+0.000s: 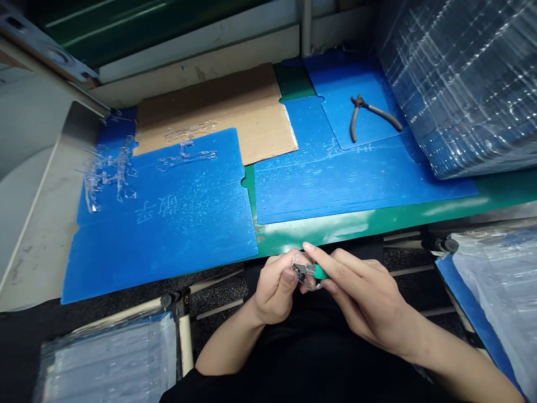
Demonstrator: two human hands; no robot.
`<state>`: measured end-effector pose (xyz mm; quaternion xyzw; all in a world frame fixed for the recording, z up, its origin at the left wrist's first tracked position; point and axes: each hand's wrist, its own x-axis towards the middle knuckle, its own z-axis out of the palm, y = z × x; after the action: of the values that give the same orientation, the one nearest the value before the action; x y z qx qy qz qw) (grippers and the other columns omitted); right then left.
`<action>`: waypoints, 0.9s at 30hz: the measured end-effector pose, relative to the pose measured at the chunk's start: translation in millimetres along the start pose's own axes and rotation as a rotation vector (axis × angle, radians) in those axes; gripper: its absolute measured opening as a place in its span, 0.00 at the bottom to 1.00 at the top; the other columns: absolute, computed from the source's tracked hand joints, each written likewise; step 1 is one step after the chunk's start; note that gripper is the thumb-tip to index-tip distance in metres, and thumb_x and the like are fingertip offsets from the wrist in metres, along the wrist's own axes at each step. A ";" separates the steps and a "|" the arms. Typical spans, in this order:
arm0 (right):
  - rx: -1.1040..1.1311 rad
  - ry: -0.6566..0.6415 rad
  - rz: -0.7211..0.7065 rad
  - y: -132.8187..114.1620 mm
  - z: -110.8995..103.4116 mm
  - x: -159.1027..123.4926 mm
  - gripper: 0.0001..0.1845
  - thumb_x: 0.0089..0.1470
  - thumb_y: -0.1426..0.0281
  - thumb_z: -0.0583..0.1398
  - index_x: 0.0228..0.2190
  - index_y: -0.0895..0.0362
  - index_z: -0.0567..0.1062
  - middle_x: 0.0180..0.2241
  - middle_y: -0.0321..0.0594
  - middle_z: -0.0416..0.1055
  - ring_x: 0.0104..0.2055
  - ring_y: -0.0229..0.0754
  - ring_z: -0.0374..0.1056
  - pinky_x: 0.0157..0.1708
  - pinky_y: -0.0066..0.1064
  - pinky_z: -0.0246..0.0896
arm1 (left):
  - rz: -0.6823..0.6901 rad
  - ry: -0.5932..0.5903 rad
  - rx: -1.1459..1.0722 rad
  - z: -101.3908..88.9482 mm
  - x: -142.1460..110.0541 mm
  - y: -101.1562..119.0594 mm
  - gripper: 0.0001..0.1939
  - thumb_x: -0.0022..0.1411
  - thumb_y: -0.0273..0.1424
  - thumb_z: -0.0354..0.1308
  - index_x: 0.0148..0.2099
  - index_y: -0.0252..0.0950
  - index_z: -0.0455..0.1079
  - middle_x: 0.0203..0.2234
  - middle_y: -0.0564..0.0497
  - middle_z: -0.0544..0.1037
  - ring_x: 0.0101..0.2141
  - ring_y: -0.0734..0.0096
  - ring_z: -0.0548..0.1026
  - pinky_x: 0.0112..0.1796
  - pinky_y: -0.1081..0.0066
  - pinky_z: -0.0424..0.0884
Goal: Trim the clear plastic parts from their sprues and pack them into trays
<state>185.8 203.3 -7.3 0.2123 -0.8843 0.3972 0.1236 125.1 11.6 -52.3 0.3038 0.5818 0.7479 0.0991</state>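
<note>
Bench: a green-topped workbench [495,193] runs left to right, with a pale wall panel along its far edge.

Left of bench: a blue corrugated plastic sheet [168,235] lies flat, with pale characters marked on its surface. Clear plastic moulded runners [111,173] lie in a loose heap at its far left corner, and two more [187,150] rest near its far edge.

Far middle: a flattened cardboard sheet [218,112] lies partly under the left blue sheet.

Right of bench: a second blue corrugated sheet [356,179] lies beside the first, and a smaller blue sheet [356,89] lies on its far side. Grey-handled side cutters [369,117] rest on that smaller sheet.

Far right: a large stack of bagged clear parts [457,84] rises beside the blue sheets.

Near corners: further bagged clear parts [109,358] sit low at left, and another bag [499,296] sits low at right.

Left hand [274,291]: curled and raised just off the near bench edge, pinching a small clear plastic piece [308,285] against the cutter head; the exact grip is partly hidden.

Right hand [361,296]: closed around green-handled flush cutters [316,272], their metal jaws pointing left and touching the piece.
</note>
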 end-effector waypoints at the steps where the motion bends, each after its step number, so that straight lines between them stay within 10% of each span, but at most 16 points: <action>1: 0.003 -0.005 0.006 -0.4 -0.9 -0.6 0.29 0.77 0.76 0.53 0.74 0.58 0.60 0.38 0.37 0.71 0.33 0.37 0.68 0.32 0.29 0.64 | 0.006 -0.006 0.022 0.3 1.4 1.5 0.21 0.82 0.43 0.48 0.40 0.37 0.73 0.26 0.52 0.73 0.23 0.75 0.71 0.25 0.73 0.66; 22: 0.042 0.051 0.120 -13.6 7.5 -5.6 0.30 0.76 0.78 0.54 0.74 0.60 0.62 0.37 0.38 0.71 0.28 0.34 0.64 0.29 0.28 0.65 | 0.068 -0.003 0.099 4.0 4.2 2.3 0.24 0.83 0.44 0.46 0.36 0.37 0.70 0.22 0.52 0.74 0.21 0.75 0.68 0.24 0.72 0.64; 27: 0.162 0.157 0.280 -0.3 17.7 -4.5 0.26 0.76 0.75 0.54 0.70 0.56 0.70 0.47 0.48 0.79 0.42 0.43 0.77 0.43 0.36 0.77 | 0.112 -0.084 0.003 7.8 4.0 0.9 0.22 0.83 0.43 0.47 0.39 0.37 0.70 0.21 0.53 0.70 0.22 0.73 0.68 0.27 0.69 0.66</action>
<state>189.0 191.0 -20.4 0.0647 -0.8579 0.4958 0.1181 126.6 19.6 -49.0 0.3672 0.5605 0.7379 0.0807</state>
